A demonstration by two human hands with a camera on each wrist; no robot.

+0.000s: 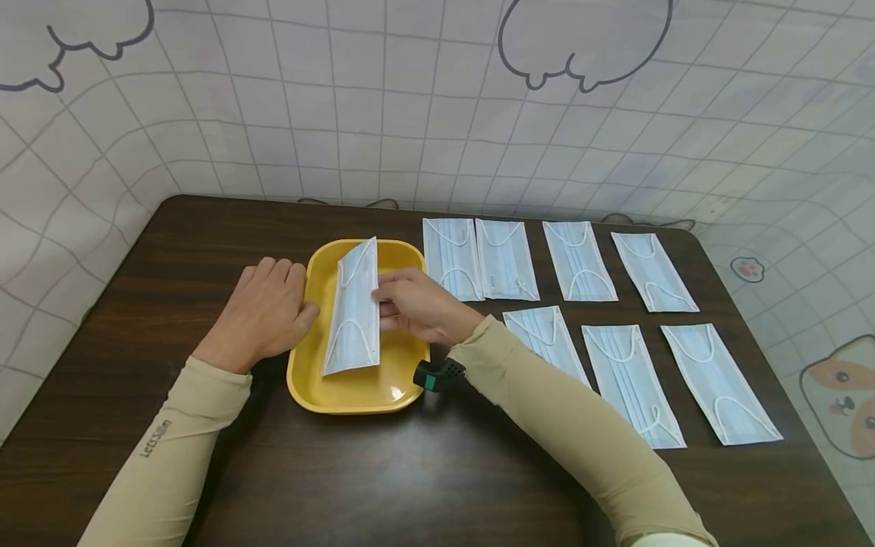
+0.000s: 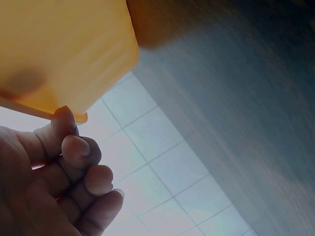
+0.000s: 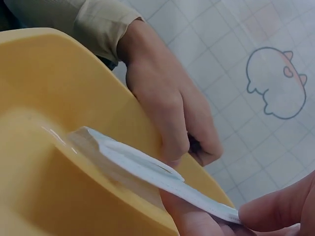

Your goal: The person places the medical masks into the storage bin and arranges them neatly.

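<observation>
My right hand (image 1: pixel 420 304) pinches a pale blue disposable face mask (image 1: pixel 355 311) by its right long edge, holding it tilted over the yellow tray (image 1: pixel 399 380). Up close in the right wrist view, the mask (image 3: pixel 147 169) appears nearly edge-on, with thumb and fingers on opposite faces. My left hand (image 1: pixel 263 311) grips the tray's left rim. Its thumb lies over the rim, while the curled fingers (image 2: pixel 101 179) show outside the wall in the left wrist view. A thumb-like shadow darkens the tray wall there.
Several more masks lie spread out to the right of the tray, including a front mask (image 1: pixel 632 387) and a far-right one (image 1: pixel 721 384). Two back masks (image 1: pixel 447 258) lie edge to edge beside the tray. A patterned white cloth (image 1: pixel 410 114) hangs behind the dark table (image 1: pixel 383 486).
</observation>
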